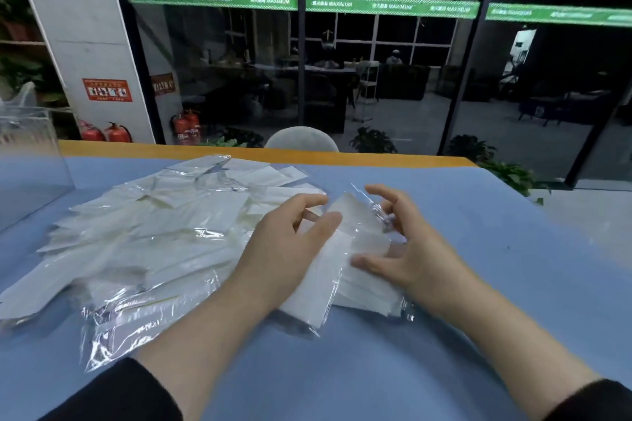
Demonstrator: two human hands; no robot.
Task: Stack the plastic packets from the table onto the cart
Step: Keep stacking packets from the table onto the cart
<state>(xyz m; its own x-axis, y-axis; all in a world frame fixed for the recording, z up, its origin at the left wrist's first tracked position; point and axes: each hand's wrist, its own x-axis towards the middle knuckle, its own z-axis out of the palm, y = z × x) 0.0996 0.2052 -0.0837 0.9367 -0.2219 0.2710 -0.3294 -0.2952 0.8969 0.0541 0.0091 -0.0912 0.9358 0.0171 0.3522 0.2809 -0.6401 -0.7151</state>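
Observation:
A loose heap of clear plastic packets with white contents [147,232] covers the left half of the blue table [513,267]. A small bundle of the same packets [355,249] lies in front of me between my hands. My left hand [287,249] grips the bundle's left side, thumb on top and fingers curled around it. My right hand [410,249] holds the right side, thumb against the near edge and fingers curled over the far end. No cart is in view.
A clear acrylic box [27,161] stands on the table at the far left. A white chair back [302,139] rises behind the table's orange far edge [239,151]. Beyond is a glass wall with fire extinguishers [186,129] by it.

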